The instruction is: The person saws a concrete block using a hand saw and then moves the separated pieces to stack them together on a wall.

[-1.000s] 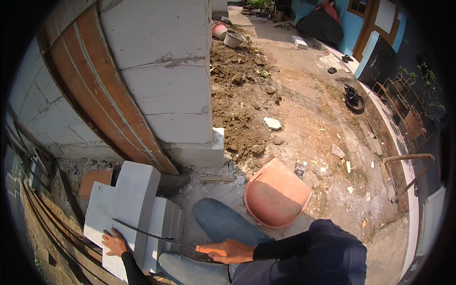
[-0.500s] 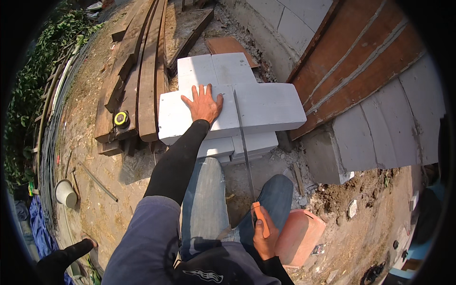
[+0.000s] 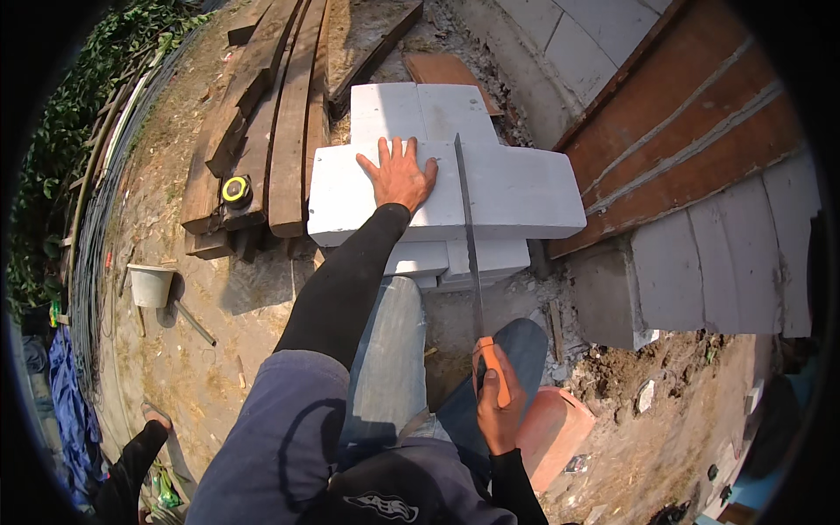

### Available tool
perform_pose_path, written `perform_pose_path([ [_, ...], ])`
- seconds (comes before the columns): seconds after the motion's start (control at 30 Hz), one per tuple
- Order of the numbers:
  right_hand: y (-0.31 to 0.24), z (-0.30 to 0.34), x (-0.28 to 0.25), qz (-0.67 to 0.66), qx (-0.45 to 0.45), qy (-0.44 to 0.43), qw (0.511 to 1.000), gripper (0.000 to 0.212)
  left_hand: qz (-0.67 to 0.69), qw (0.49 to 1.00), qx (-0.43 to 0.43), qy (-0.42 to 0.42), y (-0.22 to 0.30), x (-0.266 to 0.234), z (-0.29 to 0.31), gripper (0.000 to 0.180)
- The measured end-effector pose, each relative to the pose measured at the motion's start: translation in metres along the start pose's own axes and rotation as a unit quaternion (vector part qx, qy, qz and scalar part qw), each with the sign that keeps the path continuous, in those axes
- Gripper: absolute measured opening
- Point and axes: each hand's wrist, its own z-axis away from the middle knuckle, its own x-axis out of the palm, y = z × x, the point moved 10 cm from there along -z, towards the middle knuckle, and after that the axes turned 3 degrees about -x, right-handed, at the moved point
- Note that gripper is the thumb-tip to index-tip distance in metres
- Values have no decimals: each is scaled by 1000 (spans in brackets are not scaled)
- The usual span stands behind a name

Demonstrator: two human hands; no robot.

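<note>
A long white building block lies across a stack of similar blocks in front of me. My left hand presses flat on its top, fingers spread, left of the saw. Lower down, between my knees and the orange tile-like piece, my right hand is closed around the orange handle of a handsaw. The saw's blade runs up and away from me across the long block, its tip near the far edge. A dark line shows where the blade meets the block; how deep it sits I cannot tell.
Timber beams lie left of the blocks, with a yellow-black tape measure on them. A bucket and another person's foot are farther left. A brown board leans at right. An orange curved piece lies beside my right hand.
My right hand has pushed the saw forward, away from me, along the block. My left hand stays on the block. The bucket has shifted farther away, and the other person's leg has moved.
</note>
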Motion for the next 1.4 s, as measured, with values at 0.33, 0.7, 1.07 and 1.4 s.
perform_pose_path([
  [0.33,29,38,-7,35,-57,37,997,52,42,999,-15,9,2,-1,6,65],
  [0.7,38,-6,18,-71,114,6,991,48,45,999,-25,9,2,1,5,64],
  [1.07,5,-75,32,-65,66,4,996,43,19,1000,1,-3,9,8,2,61],
  [1.4,-2,-23,9,-41,45,11,998,41,-4,1000,13,2,15,6,0,63],
])
